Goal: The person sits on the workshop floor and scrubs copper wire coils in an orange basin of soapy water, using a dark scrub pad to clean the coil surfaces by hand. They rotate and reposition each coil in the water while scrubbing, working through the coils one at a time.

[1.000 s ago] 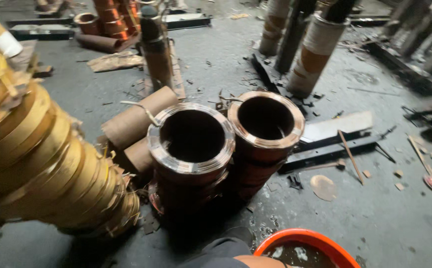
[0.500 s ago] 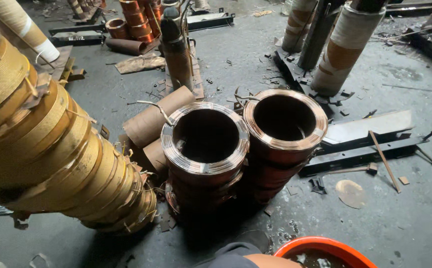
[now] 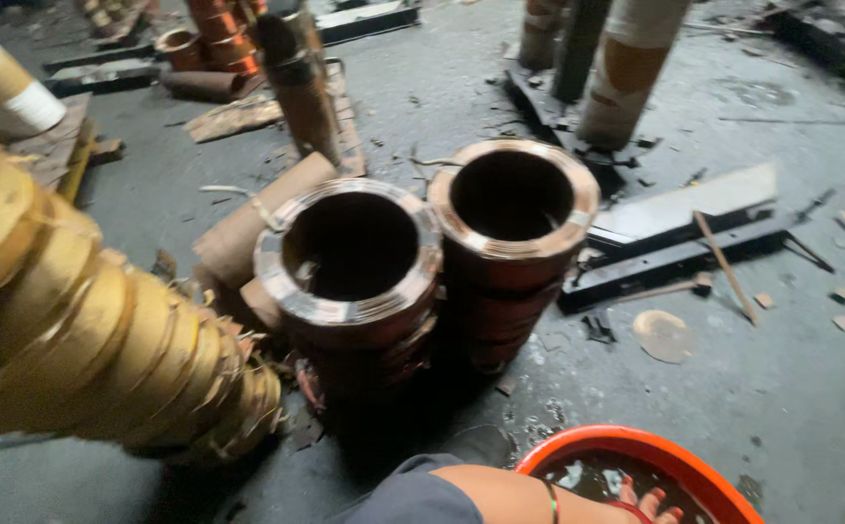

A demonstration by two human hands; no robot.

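One hand (image 3: 650,505) is dipped in the orange basin (image 3: 636,448) | fingers part hidden, grip cannot be told | two copper coil stacks (image 3: 349,281) just beyond: judged heavy, stiff, best gripped at rims.

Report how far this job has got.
Looks done: two copper-coloured coil stacks stand upright side by side on the floor. In hand: one hand, probably the right, reaches into the orange basin, which holds dark liquid and pale scraps; its grip is hidden. Possibly left: the yellow-wrapped coil column leaning at the left and the cardboard tubes behind the stacks, neither being touched.
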